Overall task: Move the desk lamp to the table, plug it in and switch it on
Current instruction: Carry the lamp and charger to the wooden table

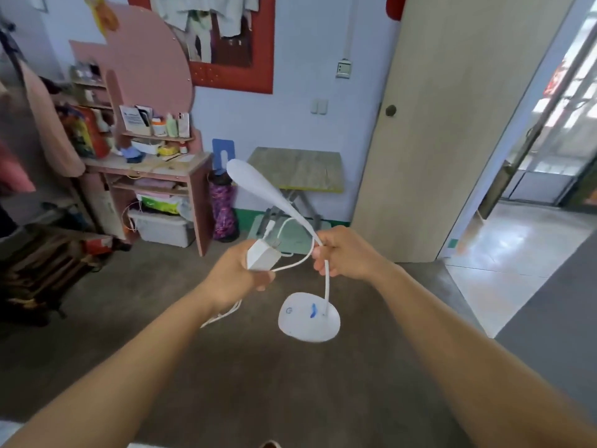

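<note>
Your right hand (347,253) is closed around the thin neck of the desk lamp (310,250), fingers (323,265) clenched on the stalk. The lamp is airborne: its long axis runs from the head, up and to the left, down to the oval base (308,318), which hangs below the grip over the floor (226,367). Your left hand (239,276) is wrapped around the white plug adapter (263,257), with the cord (292,260) looping between both hands and trailing below the left wrist.

The bench (297,168), a small folding one, stands ahead against the wall, beyond the lamp head and well apart from both hands. The right hand is the nearer. Judged from this, the carry is under way; neither plugging in nor switching on is done. Lower the base flat onto the top, keeping the loose cord clear of the near edge
</note>
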Action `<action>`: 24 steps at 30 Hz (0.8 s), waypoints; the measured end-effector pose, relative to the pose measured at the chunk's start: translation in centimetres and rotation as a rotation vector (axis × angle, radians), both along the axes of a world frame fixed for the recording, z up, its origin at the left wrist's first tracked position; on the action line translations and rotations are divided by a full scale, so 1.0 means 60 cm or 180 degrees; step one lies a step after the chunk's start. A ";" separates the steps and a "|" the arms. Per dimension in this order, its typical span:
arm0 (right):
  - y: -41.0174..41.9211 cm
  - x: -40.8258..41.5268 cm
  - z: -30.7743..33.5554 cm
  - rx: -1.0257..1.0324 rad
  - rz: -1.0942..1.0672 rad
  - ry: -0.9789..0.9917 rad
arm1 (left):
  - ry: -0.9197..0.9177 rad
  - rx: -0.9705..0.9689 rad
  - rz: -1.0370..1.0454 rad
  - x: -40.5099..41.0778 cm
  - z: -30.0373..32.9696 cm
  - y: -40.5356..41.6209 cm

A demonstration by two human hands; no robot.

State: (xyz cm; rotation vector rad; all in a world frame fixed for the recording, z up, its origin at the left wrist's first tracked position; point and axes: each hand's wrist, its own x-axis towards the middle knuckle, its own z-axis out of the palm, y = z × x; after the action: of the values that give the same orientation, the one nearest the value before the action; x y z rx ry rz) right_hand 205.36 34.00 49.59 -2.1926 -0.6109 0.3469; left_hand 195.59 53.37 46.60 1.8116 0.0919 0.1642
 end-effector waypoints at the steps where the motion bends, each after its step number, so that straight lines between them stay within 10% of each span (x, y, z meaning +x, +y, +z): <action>1: 0.007 0.029 -0.002 -0.0024 0.0005 -0.0060 | -0.0041 0.0020 0.0005 0.029 -0.002 0.007; 24: 0.342 1.143 0.014 -0.0102 0.0231 -0.0402 | -0.0023 0.0092 0.0207 1.144 0.018 0.344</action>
State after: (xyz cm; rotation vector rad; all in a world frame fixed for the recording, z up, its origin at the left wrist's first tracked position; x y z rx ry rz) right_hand 273.95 54.52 50.41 -2.2396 -0.7605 0.2588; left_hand 264.20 73.99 47.69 1.8377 0.1442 0.2190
